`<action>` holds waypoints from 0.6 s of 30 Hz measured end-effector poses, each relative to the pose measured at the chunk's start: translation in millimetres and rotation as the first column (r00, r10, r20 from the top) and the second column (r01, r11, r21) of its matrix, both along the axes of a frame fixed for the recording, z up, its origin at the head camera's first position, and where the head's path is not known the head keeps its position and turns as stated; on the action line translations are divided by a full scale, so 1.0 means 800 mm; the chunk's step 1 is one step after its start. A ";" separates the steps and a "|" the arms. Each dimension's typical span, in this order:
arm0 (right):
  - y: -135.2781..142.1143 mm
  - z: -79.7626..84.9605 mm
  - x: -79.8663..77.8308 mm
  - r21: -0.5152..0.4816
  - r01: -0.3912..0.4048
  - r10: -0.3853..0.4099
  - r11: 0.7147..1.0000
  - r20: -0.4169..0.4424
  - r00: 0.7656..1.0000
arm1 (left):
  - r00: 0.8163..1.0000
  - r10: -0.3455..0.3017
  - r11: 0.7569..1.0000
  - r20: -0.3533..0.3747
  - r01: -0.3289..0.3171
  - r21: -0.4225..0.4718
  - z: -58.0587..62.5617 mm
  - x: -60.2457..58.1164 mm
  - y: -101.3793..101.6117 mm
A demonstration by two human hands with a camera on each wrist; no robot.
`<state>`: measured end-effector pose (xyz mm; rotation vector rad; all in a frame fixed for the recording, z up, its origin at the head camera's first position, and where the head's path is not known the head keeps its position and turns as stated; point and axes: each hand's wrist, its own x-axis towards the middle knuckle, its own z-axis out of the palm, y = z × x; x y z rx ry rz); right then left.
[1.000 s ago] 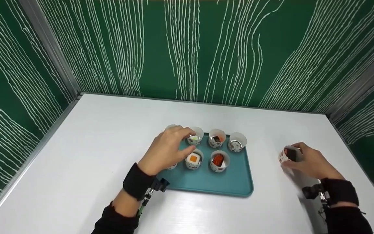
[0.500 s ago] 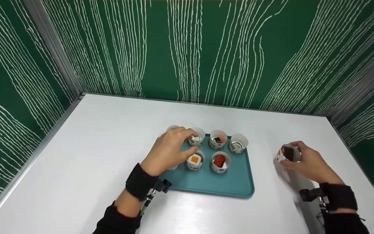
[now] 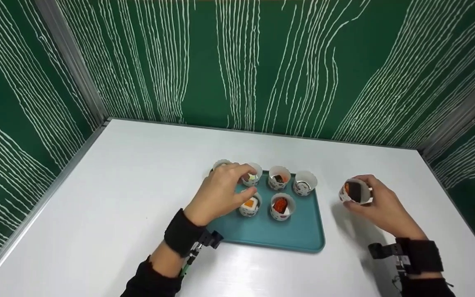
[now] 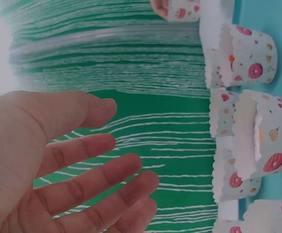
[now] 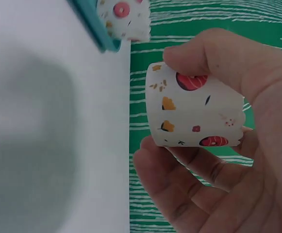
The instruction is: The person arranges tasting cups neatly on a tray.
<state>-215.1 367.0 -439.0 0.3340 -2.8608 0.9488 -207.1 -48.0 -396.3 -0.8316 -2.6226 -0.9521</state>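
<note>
My right hand [image 3: 379, 206] grips a printed paper baking cup [image 5: 194, 107] between thumb and fingers, raised above the white table. Inside the cup is a dark sushi piece [image 3: 355, 192] with orange at one side. My left hand [image 3: 221, 192] hovers over the left part of the teal tray [image 3: 291, 235], its fingers loosely bent around nothing. Beneath and beside it stand more baking cups, one with a white piece topped by an orange square [image 3: 249, 203]. Another baking cup [image 3: 276, 213] holds a red-topped sushi piece. The left hand hides some of the cups.
Several cups form two rows on the tray, with a cup [image 3: 302, 190] at the back right corner. Green walls [image 3: 204, 62] with white wavy lines enclose the table [image 3: 118, 185] at the back and sides. Both wrists wear black bands with small cameras.
My right hand has lifted the baking cup and carried it left, nearer to the tray. My left hand has barely moved.
</note>
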 end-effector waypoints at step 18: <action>-0.079 0.030 0.029 -0.071 -0.138 0.132 0.988 -0.079 0.988 | 0.989 -0.146 0.988 0.008 0.146 0.054 -0.003 0.011 0.021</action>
